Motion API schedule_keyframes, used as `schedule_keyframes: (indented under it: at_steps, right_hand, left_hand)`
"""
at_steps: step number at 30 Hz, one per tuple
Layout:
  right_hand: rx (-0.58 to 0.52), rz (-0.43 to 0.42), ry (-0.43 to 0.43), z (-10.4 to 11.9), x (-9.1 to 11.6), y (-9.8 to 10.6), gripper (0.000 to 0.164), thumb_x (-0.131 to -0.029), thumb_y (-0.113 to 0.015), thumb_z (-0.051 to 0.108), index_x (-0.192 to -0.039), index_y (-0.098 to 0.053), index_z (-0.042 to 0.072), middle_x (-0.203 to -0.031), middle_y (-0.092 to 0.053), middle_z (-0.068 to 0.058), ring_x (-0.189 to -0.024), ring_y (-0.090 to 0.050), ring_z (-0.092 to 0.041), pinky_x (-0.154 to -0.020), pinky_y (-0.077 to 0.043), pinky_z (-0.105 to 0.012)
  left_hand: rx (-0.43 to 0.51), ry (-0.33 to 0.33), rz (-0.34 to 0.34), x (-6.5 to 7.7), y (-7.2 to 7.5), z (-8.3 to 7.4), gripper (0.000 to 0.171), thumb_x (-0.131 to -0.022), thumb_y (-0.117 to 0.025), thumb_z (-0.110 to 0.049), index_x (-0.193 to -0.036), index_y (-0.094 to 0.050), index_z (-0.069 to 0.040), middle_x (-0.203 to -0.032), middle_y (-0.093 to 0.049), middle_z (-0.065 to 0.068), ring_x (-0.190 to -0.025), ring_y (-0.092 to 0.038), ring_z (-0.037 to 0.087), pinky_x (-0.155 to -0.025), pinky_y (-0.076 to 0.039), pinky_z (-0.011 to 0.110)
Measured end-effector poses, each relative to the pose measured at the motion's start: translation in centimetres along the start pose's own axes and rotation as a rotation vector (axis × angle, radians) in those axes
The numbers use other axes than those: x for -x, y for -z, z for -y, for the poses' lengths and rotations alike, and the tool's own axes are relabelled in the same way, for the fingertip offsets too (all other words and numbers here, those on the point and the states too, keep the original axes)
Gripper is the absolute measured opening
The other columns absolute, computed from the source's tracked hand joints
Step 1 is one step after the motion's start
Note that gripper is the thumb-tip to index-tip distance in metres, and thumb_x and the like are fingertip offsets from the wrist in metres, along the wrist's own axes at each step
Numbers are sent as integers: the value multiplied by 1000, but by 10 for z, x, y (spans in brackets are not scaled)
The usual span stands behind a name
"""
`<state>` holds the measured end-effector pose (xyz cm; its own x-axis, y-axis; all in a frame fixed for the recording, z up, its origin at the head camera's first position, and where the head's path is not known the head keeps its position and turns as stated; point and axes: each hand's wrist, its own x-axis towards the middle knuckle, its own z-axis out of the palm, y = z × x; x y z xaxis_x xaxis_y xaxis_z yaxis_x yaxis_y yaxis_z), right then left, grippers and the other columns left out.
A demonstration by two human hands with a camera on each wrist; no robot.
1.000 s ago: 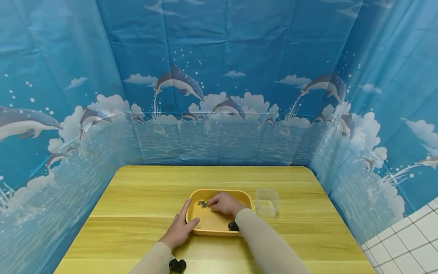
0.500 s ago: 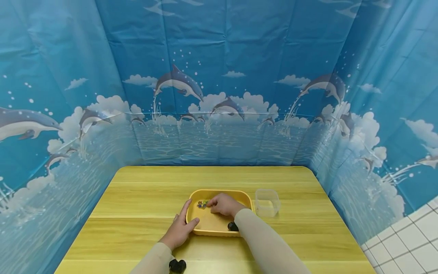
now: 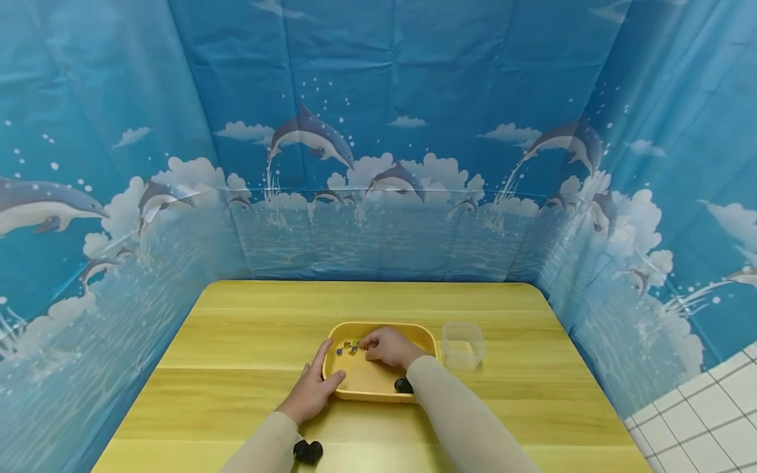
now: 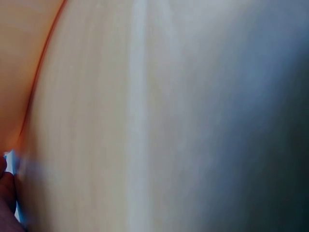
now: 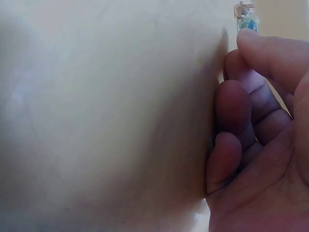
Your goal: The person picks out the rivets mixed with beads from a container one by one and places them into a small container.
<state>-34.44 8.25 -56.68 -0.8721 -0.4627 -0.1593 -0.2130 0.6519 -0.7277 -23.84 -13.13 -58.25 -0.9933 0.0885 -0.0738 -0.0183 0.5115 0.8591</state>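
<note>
A yellow tray (image 3: 378, 396) stands on the table, with several small glass marbles (image 3: 353, 351) in its left part. My left hand (image 3: 307, 394) rests at the tray's front left corner, thumb and index finger spread along the rim. Only a bit of this hand (image 4: 7, 193) shows in the left wrist view, beside the orange-looking tray wall (image 4: 24, 58). My right hand (image 3: 391, 347) reaches inside the tray with curled fingers. In the right wrist view its thumb tip overlaps a clear glass marble (image 5: 249, 22) with a blue-green swirl; the index fingertip is hidden.
Close to the tray's right side stands a clear plastic container (image 3: 463, 347). A black device (image 3: 307, 452) sits at the left wrist, and another black device (image 3: 403, 385) at the right wrist. Behind the wooden table (image 3: 248, 335) hangs a dolphin-print curtain (image 3: 378, 243).
The marbles have shifted and spread out; a blue one now lies apart at the left. The right fingers stay beside them. The left hand keeps its place on the tray, and the head view tilts slightly.
</note>
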Motion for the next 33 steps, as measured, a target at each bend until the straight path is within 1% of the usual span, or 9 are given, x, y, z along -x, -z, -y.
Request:
schedule_keyframes:
  at_steps: [2, 6, 8, 15, 23, 28, 33]
  right_hand:
    - [-10, 2, -5, -1, -1, 0, 24, -82, -70, 18, -105, -71, 20, -80, -63, 7, -69, -54, -11, -62, -46, -26]
    - [-4, -3, -20, -4, -4, -1, 22, -82, -70, 20, -103, -70, 23, -80, -63, 9, -70, -56, -10, -62, -47, -25]
    - [-6, -9, -15, -4, -4, -1, 21, -81, -70, 19, -101, -70, 21, -79, -63, 7, -69, -56, -11, -61, -47, -26]
    - [-5, -17, -47, -2, -2, 0, 23, -81, -71, 20, -104, -70, 19, -78, -63, 6, -68, -56, -11, -61, -47, -26]
    - [58, -38, -21, 1, -1, 1, 20, -80, -72, 23, -100, -73, 20, -88, -67, 11, -77, -57, -7, -70, -50, -27]
    - [73, -48, -28, 3, 2, 0, 20, -80, -72, 24, -100, -73, 20, -92, -68, 10, -79, -58, -6, -71, -51, -27]
    - [82, -49, -39, 4, 4, 0, 16, -81, -72, 24, -96, -74, 21, -93, -68, 9, -79, -58, -5, -71, -51, -27]
  left_hand:
    - [-3, -3, 1, 0, 0, -1, 71, -87, -54, -54, -144, -12, -49, -146, -36, 14, -137, -4, 52, -100, -14, 74]
    - [3, -15, 1, -1, 1, 0, 71, -88, -55, -52, -145, -12, -48, -147, -36, 12, -138, -4, 50, -103, -12, 72]
    - [8, -19, 1, -1, 1, 0, 71, -88, -55, -51, -144, -12, -48, -147, -36, 10, -138, -4, 49, -104, -10, 71]
    - [-1, -15, -2, -2, 1, 3, 71, -88, -54, -53, -144, -12, -48, -148, -34, 10, -137, -4, 52, -101, -12, 73]
    - [-6, -19, -2, 0, 1, 1, 71, -88, -55, -53, -144, -12, -49, -146, -38, 9, -138, -5, 50, -103, -11, 71]
    - [-8, -8, -2, 1, 1, -1, 71, -87, -55, -53, -144, -11, -50, -147, -37, 10, -137, -5, 51, -102, -13, 72]
    - [-10, -5, 1, 2, 2, -3, 71, -88, -54, -53, -145, -12, -48, -148, -35, 10, -137, -5, 52, -102, -13, 72]
